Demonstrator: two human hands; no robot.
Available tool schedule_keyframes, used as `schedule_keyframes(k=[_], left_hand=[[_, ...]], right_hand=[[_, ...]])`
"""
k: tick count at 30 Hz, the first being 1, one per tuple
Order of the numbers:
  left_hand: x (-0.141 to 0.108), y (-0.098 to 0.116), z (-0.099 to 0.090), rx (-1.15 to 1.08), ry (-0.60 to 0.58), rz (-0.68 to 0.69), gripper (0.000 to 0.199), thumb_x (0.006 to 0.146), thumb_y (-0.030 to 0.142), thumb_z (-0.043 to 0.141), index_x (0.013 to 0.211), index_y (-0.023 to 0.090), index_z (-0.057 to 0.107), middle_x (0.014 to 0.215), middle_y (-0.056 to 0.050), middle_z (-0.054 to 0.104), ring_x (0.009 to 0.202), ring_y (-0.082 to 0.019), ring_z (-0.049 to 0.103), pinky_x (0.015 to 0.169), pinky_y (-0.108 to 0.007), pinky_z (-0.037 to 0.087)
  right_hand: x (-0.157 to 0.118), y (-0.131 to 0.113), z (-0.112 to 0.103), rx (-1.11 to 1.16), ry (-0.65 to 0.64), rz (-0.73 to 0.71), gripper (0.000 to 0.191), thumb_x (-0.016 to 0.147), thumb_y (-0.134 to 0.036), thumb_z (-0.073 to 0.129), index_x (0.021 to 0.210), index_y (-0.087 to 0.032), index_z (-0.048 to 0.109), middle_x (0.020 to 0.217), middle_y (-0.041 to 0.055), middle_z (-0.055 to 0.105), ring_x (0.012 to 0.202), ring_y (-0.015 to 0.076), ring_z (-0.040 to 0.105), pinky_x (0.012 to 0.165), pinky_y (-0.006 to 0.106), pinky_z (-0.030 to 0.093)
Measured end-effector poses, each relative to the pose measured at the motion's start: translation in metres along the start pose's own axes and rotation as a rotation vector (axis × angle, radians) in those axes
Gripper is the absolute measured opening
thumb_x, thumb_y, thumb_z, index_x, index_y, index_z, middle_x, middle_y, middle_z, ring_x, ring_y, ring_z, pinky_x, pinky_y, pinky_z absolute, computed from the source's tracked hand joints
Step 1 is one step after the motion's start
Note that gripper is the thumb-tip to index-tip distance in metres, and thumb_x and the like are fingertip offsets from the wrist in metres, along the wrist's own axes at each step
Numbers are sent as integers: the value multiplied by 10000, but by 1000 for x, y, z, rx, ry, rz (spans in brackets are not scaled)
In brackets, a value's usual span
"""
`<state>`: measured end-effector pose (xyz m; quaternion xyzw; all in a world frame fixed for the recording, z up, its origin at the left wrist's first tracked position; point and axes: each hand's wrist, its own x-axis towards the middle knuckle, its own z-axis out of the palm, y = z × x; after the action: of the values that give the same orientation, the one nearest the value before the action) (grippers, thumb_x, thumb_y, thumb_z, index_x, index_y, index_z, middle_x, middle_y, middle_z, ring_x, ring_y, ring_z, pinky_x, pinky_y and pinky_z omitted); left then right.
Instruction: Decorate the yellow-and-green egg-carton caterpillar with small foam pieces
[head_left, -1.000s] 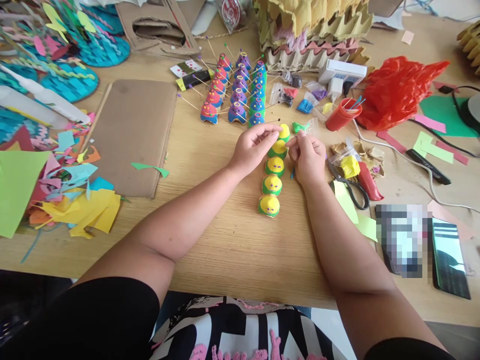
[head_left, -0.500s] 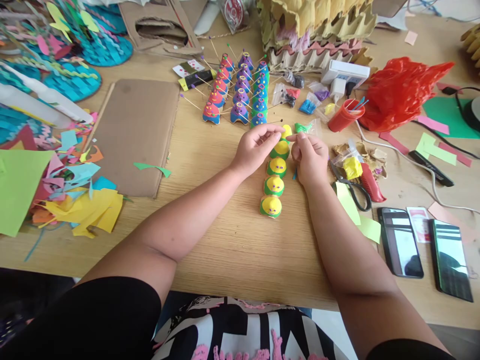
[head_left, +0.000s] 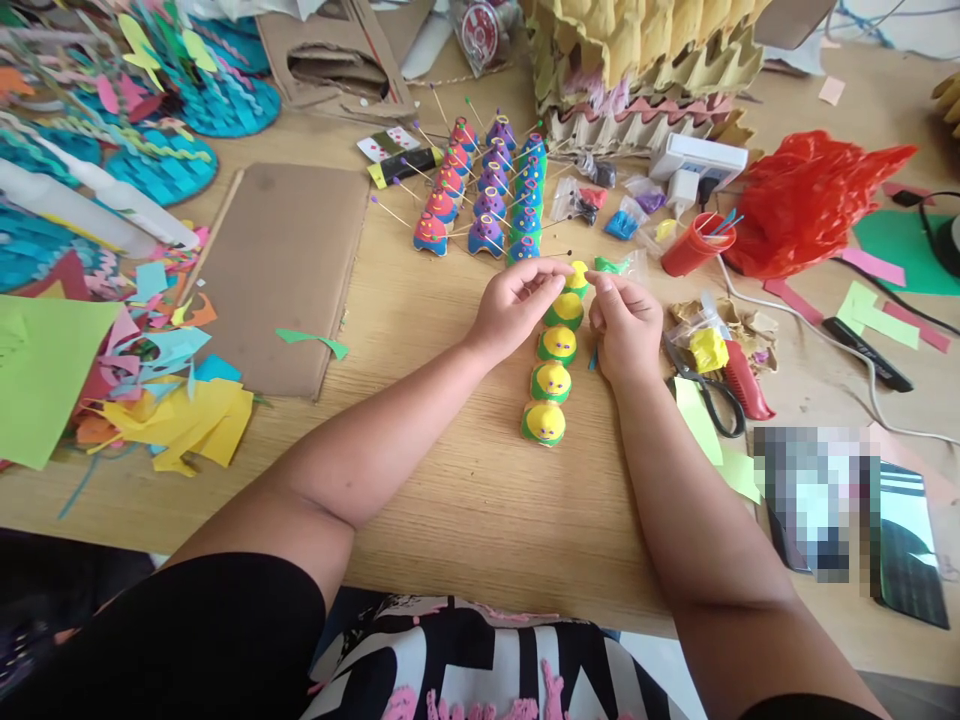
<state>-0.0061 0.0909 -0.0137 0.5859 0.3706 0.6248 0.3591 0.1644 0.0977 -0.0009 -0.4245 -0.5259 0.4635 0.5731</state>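
A row of egg-carton bumps, painted yellow on top and green below, lies lengthwise in front of me. Small purple dots for eyes show on the nearer bumps, and the closest has a smile. At its far end, my left hand is beside the last bump from the left, thumb and fingers drawn together. Opposite it, my right hand pinches thumb and forefinger near the same bump. Anything between either hand's fingertips is too small to tell. Beyond stand finished-looking red, purple and blue-green egg-carton caterpillars with pin-like sticks.
Right of my hands lie a bag of yellow clay, scissors, a red cup and a red plastic bag. A cardboard sheet and paper scraps are left. Egg cartons are stacked behind.
The whole view has shifted slightly, so things sit a little lower and further right. Both hands keep nearly the same pose at the far bump.
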Motion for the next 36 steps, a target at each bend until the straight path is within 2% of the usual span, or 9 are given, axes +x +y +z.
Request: schedule_keyframes(k=[3,5,11,14,18,25,28,31,36], left_hand=[[-1,0,1,-1,5,-21,541,936,751,717,1081,240,821,1027,-24,824,897,-133,731,836,-261,610],[-2,0,1,-4,-1,-27,533,939,744,717,1082,242,822,1028,-23,821,892,-132,726,831,-261,607],[-2,0,1,-22,-17,-23,484,954,712,723,1094,259,825,1040,-20,823,897,-130,725,829,-260,604],[-2,0,1,-26,-14,-19,462,958,699,728,1083,265,826,1017,-12,821,874,-124,718,798,-254,591],[-1,1,0,-29,-26,-6,450,963,695,724,1079,271,821,1001,-5,816,861,-122,715,784,-259,584],[-1,0,0,-22,-43,-8,459,961,709,717,1087,279,819,1054,-10,822,922,-145,747,846,-299,616],[0,0,-1,-13,-57,0,457,966,709,709,1095,284,817,1084,-11,823,950,-155,758,868,-317,624],[0,0,-1,-4,-72,12,445,978,700,701,1099,287,815,1077,-7,819,939,-154,758,863,-320,622],[1,-5,-2,-2,-97,30,445,985,698,692,1100,286,812,1068,-5,814,931,-152,754,852,-318,618]], right_hand=[[-1,-3,0,-14,-20,5,650,852,-861,671,736,-226,744,507,-61,433,466,72,327,481,263,250],[-2,-4,1,5,-22,2,665,853,-865,666,687,-223,715,492,-60,422,460,68,315,478,264,235],[-2,-7,3,58,-37,4,483,724,-705,910,857,-251,809,552,-78,454,504,70,367,491,249,281],[-3,-6,2,12,-43,0,511,791,-748,836,806,-239,787,546,-69,453,494,69,357,485,258,271],[-4,-4,1,-22,-57,0,652,885,-843,654,702,-223,740,503,-58,415,452,61,293,468,277,218],[-2,-4,2,12,-53,-1,540,774,-778,826,843,-244,793,547,-67,433,479,68,323,478,262,228],[-1,-1,1,-15,-38,5,604,843,-839,707,795,-239,756,531,-65,412,460,64,301,464,260,209],[1,3,0,-37,-19,-20,679,901,-893,556,766,-243,703,517,-65,374,454,72,313,458,259,247],[2,5,1,-65,-23,-60,689,924,-899,500,769,-247,663,522,-65,364,461,77,331,460,255,275]])
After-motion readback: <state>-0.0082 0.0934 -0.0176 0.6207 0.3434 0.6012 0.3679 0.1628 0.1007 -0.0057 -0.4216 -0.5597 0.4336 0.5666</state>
